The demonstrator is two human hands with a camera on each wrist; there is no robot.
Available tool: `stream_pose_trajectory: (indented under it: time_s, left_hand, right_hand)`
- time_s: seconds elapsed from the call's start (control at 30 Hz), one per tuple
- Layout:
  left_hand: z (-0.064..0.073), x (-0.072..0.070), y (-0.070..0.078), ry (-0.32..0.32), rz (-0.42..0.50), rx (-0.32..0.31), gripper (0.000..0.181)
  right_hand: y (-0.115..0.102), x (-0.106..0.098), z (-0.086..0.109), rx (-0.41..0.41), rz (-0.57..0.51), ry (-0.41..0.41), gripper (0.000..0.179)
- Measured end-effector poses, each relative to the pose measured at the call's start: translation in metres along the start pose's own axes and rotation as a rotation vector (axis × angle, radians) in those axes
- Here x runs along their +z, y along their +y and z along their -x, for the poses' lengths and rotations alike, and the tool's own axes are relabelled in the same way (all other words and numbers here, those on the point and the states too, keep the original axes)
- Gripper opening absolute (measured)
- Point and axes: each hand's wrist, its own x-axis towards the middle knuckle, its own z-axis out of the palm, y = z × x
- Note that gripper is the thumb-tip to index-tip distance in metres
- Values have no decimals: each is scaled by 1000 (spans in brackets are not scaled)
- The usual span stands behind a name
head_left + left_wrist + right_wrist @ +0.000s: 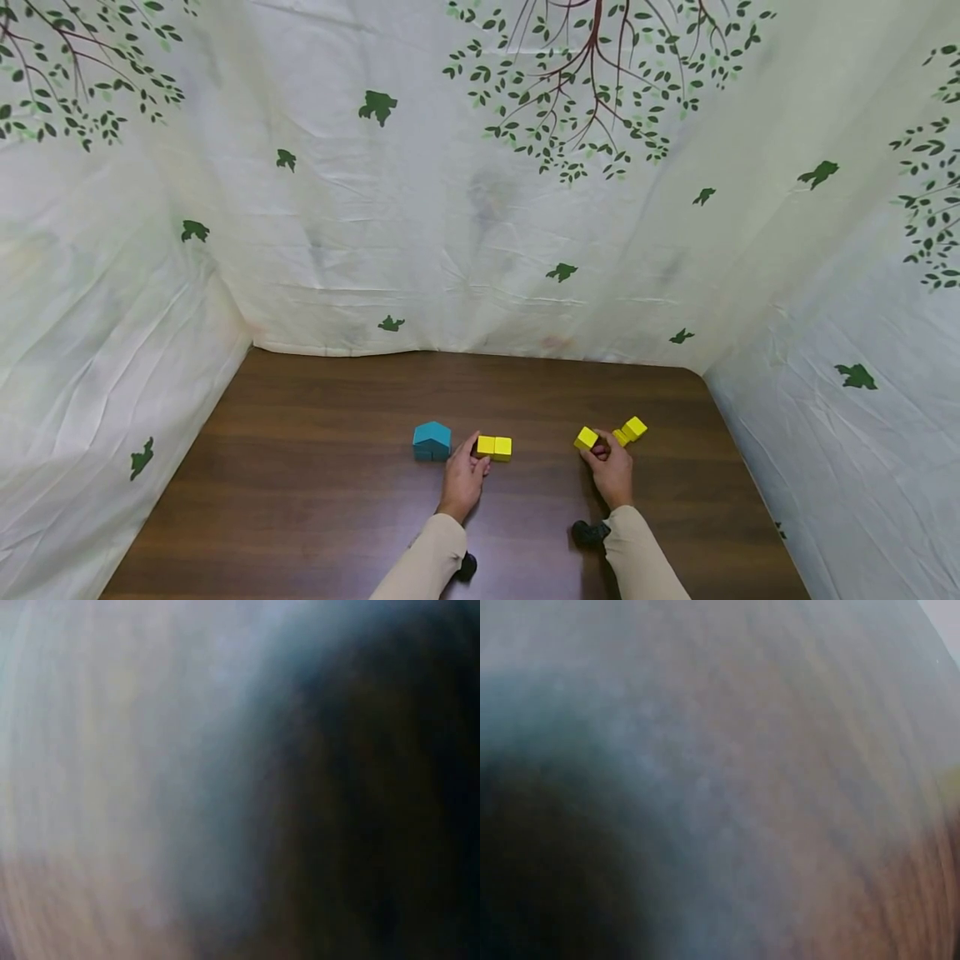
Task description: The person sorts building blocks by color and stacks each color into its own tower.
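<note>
My left hand (461, 481) is at mid-table in the head view, index finger fairly straight along the left side of a pair of yellow blocks (494, 448), thumb near their front. A blue house-shaped block piece (432, 442) stands just left of that hand. Farther right, my right hand (613, 473) pinches a yellow cube (586, 438) between thumb and fingers. Behind its knuckles lie more yellow blocks (633, 428), one partly hidden by the hand. Both wrist views are blurred and show little beyond the brown tabletop and a dark shape.
The brown wooden table (322, 500) runs back to a white cloth (465, 275) printed with leaves and branches, which hangs behind and on both sides. Dark rounded objects (588, 534) sit at the wrists, beside beige sleeves (642, 554).
</note>
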Motion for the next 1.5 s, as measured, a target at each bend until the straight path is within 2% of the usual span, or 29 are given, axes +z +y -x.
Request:
stream_pose_trajectory:
  time_s: [0.5, 0.73, 1.0, 1.27, 1.5]
  left_hand:
    - [1, -1, 2, -12, 10, -19, 50]
    - [0, 0, 0, -5, 10, -6, 49]
    - [0, 0, 0, -8, 1, -8, 50]
    - [1, 0, -2, -3, -4, 0, 49]
    - [0, 0, -1, 0, 2, 2, 49]
  right_hand:
    - [-2, 5, 4, -45, -17, 11, 36]
    - [-8, 11, 8, -72, -41, 7, 37]
    - [-22, 21, 21, -113, -114, -14, 38]
    - [-39, 28, 27, -142, -125, -36, 40]
    - [-53, 34, 27, -238, -115, -49, 40]
